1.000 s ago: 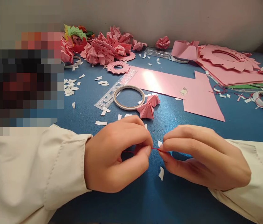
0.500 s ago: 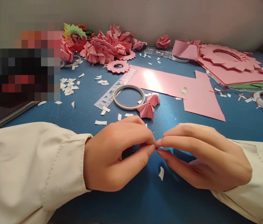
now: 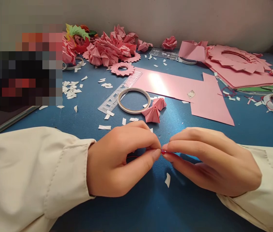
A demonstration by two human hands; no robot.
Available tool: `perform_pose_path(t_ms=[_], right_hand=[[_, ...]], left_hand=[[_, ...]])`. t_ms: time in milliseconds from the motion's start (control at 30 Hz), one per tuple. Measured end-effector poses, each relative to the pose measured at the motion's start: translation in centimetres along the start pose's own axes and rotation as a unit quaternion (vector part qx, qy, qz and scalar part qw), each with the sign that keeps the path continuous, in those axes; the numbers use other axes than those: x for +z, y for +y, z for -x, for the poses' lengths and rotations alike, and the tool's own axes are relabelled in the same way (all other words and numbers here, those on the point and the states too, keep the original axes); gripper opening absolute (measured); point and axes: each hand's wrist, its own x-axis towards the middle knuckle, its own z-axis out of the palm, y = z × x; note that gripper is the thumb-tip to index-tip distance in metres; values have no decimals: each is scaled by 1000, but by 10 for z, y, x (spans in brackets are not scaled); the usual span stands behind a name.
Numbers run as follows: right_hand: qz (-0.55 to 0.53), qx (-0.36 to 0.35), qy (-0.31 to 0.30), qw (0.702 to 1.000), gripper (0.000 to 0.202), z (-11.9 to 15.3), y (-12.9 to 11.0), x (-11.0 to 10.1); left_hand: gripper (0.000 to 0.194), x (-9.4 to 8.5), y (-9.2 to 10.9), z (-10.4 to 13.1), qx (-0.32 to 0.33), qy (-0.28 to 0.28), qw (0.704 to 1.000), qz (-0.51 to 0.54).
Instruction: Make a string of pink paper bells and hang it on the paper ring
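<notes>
Both hands low over the blue bench (image 3: 117,212), tips nearly meeting at centre. Left hand (image 3: 122,161): grip closed, thumb and forefinger pinching a short red thread (image 3: 163,151). Right hand (image 3: 214,161): grip likewise closed on the thread, its thumb and fingertips just beside the left's. Thread position: mid-view between the two sets of fingertips, mostly covered by them; a thin red strand also shows inside the curl of the left hand. Whether it is knotted cannot be made out.

Surroundings: one white paper scrap (image 3: 167,179) on the bench just below the pinch. Beyond the hands, two folded pink paper pieces (image 3: 152,114) touch each other, next to a tape roll (image 3: 134,111). Clear stencil ruler (image 3: 109,103) lies aslant to the roll's left. Pink paper sheet (image 3: 210,106) flat behind the right hand. Further back, a heap of pink folded paper (image 3: 108,51).
</notes>
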Motion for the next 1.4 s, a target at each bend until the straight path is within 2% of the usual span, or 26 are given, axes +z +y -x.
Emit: perform_pose_path(t_ms=[133, 267, 500, 1000, 1300, 1400], right_hand=[[1, -9, -5, 1000, 12, 1, 0, -1], [-17, 6, -2, 1000, 13, 1, -1, 0], [-109, 41, -25, 993, 16, -2, 0, 1], [-137, 40, -4, 990, 11, -5, -1, 2], [-145, 61, -18, 987, 14, -5, -2, 4], [-123, 46, -23, 991, 15, -2, -1, 2]], left_hand=[[17, 0, 0, 0, 1, -6, 1000, -3], [18, 1, -1, 0, 35, -10, 999, -24], [17, 1, -1, 2, 65, -17, 996, -58], [18, 0, 2, -1, 67, -28, 992, -99], [18, 0, 3, -1, 73, -26, 992, -97], [18, -1, 2, 0, 68, -29, 993, -87]])
